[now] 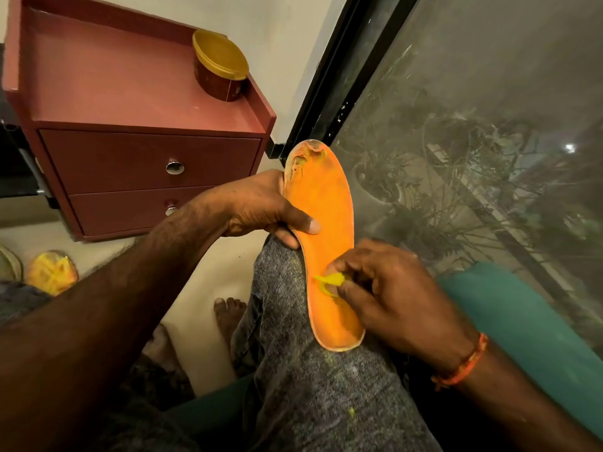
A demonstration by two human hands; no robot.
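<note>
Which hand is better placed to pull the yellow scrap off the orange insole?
Right, probably: the right hand pinches the yellow scrap, while the left hand grips the orange insole by its edge, steadying it on the knee.

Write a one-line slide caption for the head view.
Left hand holds a worn orange insole while the right hand pinches a yellow scrap against it.
</note>
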